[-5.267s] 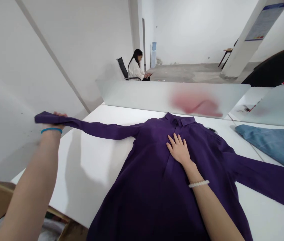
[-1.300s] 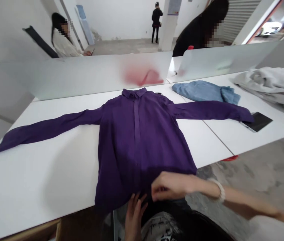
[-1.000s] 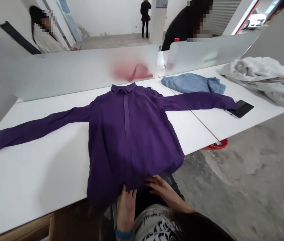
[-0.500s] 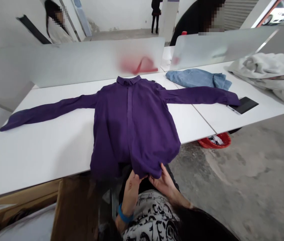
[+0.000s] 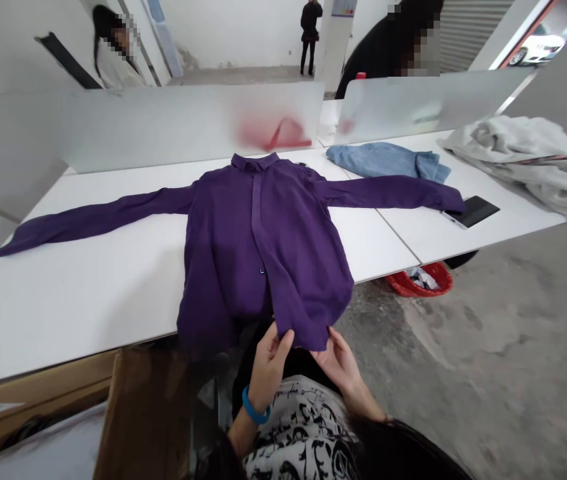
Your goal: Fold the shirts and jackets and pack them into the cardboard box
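A purple long-sleeved shirt [image 5: 298, 227] lies face up on the white table [image 5: 153, 273], collar at the far side and both sleeves spread out sideways. Its lower hem hangs over the near edge. The front placket is pulled aside near the bottom, and one small button shows there. My left hand [image 5: 271, 360], with a blue wristband, pinches the bottom corner of the front panel between thumb and fingers. Farther right along the same hem, my right hand [image 5: 336, 360] also grips the cloth, its fingers partly under it.
Folded blue denim [image 5: 383, 160], a tablet-like device [image 5: 476, 211] partly under the right cuff, and a pale cloth heap [image 5: 528, 153] lie on the right. Frosted dividers [image 5: 188, 123] line the back. A red-lined bin [image 5: 423, 280] and cardboard box [image 5: 143, 407] stand below. People are beyond.
Both hands have shifted slightly right with the hem. The front panel is drawn aside, so the placket bends rightward and a button has come into view. My view has turned slightly.
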Tool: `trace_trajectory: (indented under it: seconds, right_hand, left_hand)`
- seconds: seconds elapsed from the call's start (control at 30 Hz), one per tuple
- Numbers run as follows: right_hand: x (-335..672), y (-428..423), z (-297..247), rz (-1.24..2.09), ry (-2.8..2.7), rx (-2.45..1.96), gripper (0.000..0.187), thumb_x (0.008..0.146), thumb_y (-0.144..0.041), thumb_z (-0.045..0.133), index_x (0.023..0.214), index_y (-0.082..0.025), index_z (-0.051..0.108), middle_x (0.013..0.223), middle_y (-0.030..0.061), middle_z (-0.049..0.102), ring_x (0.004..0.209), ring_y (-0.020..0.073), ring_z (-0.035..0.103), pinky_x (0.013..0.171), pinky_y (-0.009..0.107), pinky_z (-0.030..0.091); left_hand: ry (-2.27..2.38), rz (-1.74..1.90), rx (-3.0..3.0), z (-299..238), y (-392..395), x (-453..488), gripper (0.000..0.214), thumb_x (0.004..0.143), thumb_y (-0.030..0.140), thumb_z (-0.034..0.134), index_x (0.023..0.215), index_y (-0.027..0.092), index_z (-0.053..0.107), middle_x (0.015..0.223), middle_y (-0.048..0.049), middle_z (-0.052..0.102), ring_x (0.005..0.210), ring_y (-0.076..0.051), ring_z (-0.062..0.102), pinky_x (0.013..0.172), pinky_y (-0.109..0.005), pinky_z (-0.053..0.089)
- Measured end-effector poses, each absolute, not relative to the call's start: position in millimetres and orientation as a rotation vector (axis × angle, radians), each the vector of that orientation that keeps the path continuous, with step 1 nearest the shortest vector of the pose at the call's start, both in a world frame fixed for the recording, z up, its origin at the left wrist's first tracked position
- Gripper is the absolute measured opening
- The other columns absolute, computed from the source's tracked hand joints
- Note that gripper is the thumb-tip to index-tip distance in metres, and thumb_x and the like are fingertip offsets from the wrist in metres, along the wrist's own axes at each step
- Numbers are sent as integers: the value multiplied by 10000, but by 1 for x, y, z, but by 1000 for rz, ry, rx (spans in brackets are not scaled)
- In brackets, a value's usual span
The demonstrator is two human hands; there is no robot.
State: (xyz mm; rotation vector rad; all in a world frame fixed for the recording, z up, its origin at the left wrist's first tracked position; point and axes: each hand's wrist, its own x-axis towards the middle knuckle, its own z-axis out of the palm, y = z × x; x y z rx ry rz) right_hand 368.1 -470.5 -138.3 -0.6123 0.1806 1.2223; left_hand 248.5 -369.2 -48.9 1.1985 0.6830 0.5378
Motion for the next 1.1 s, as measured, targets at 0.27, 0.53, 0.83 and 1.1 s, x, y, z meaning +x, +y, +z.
trace_trajectory:
  seconds: [0.27, 0.53, 0.83, 1.1]
  right_hand:
    - [399, -468, -144, 1091, 297, -582, 140, 801, -380, 654, 832, -245, 644, 932, -16, 730, 887, 114, 677, 852, 272, 506]
    - [423, -493, -113, 694, 260, -628, 133, 754, -279, 606, 855, -283, 691, 930, -48, 733, 927, 127, 662, 940, 300, 465]
    - [435, -503, -112, 607, 300, -687, 121, 764, -356, 605, 807, -295, 702, 923, -25, 735, 1017, 160, 641, 1009, 362, 419]
    - [423, -482, -134, 548, 254, -713, 206, 744, -405, 576, 910, -344, 682, 1149, -48, 667, 1220, 157, 515, 1060, 357, 385]
  left_hand:
    - [895, 632, 1158, -85, -357, 222, 423, 768, 464, 641, 1055, 157, 689, 1086, -75, 684, 1122, -242, 566, 1049, -379, 376]
    - [883, 639, 1330, -91, -353, 221, 337, 762, 452, 647, 906, 161, 737, 1013, -78, 676, 1018, -227, 591, 956, -328, 446]
    - [959, 660, 1445, -101, -363, 219, 295, 766, 436, 648, 899, 185, 728, 946, -60, 715, 938, -237, 628, 918, -319, 464]
    - [814, 514, 1028, -95, -356, 235, 481, 737, 475, 678, 1094, 155, 640, 1047, -84, 683, 996, -206, 616, 909, -300, 474]
